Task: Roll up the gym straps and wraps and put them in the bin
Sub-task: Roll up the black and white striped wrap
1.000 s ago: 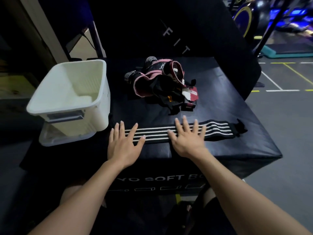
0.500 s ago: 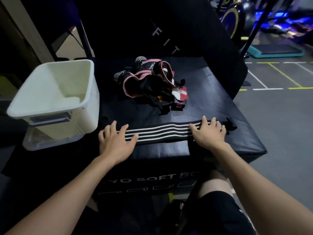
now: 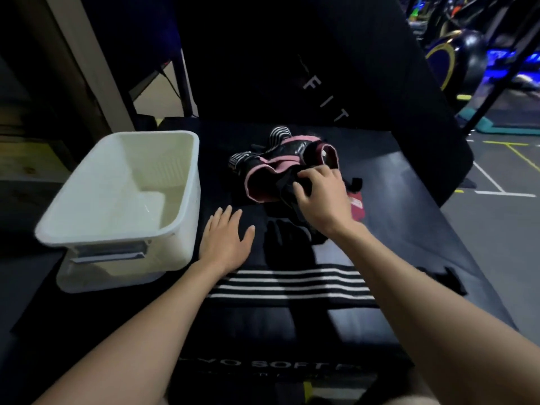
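Right hand (image 3: 321, 197) gripping pile (image 3: 280, 168) at centre, left hand (image 3: 226, 241) flat, fingers spread, beside bin (image 3: 187, 200), striped wrap (image 3: 292, 283) below

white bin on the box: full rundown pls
The white bin is a rectangular plastic tub with rounded corners, a rolled rim and a recessed handle slot on its near end. It stands upright and looks empty, on a clear lid or tray at the black box's left edge. Neither hand touches it.
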